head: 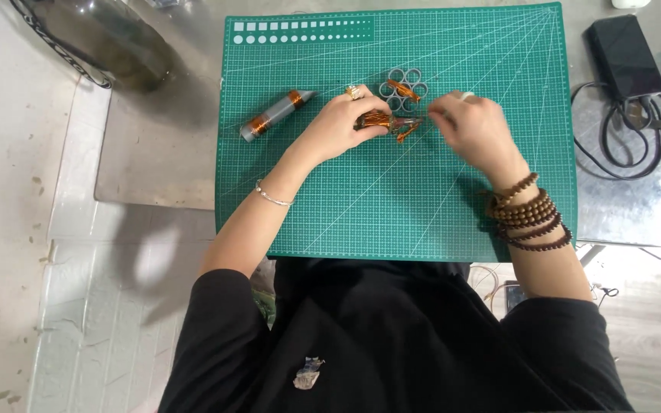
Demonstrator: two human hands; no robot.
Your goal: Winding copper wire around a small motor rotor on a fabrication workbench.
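The left hand (pixel 338 126) lies on the green cutting mat (pixel 330 206), near its middle and toward the far side. Its fingers are closed around a small cylinder piece (pixel 376 120) wrapped in shiny amber-orange tape. Only the right end of this piece shows beyond the fingers; it looks glossy and copper coloured, with a darker part toward the right.

The right hand (pixel 476 126) is just to the right of it. Its fingertips are pinched together on something thin at the far left edge of the hand; I cannot tell what it is. Between the two hands, crumpled strips of orange tape (pixel 407 128) lie on the mat.

Just beyond the hands there is a cluster of grey rings (pixel 403 88) with an orange bit on top. To the left, well apart, rests a grey cylinder (pixel 275 115) with two orange bands.
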